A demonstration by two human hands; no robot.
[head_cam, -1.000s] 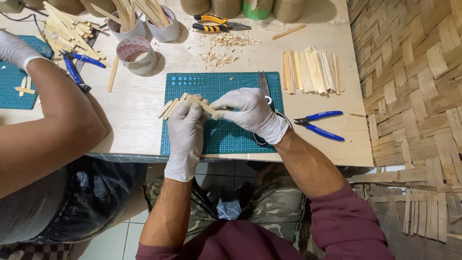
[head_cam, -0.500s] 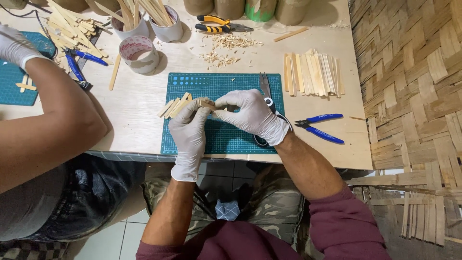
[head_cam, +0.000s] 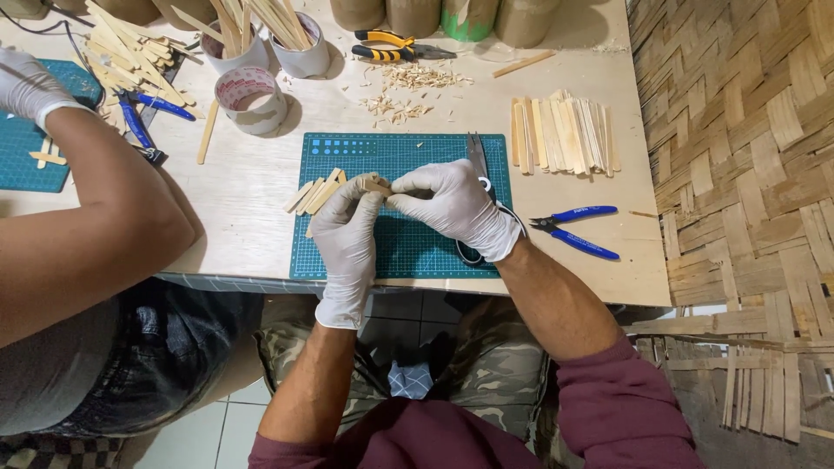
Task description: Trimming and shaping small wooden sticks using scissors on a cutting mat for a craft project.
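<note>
A short, pale wooden stick piece point(head_cam: 377, 185) sits pinched between the gloved left hand point(head_cam: 346, 234) and right hand point(head_cam: 452, 208), fingers clamped on it. Since a moment ago both hands have closed together over the green cutting mat point(head_cam: 417, 252)

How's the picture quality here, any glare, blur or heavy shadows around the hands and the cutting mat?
Head view: even, soft overhead light, no glare on the green cutting mat; sharp focus on the left hand, right hand and the small wood piece between them; only faint shadows under the hands; slight wide-angle bend at the table edges.
</note>
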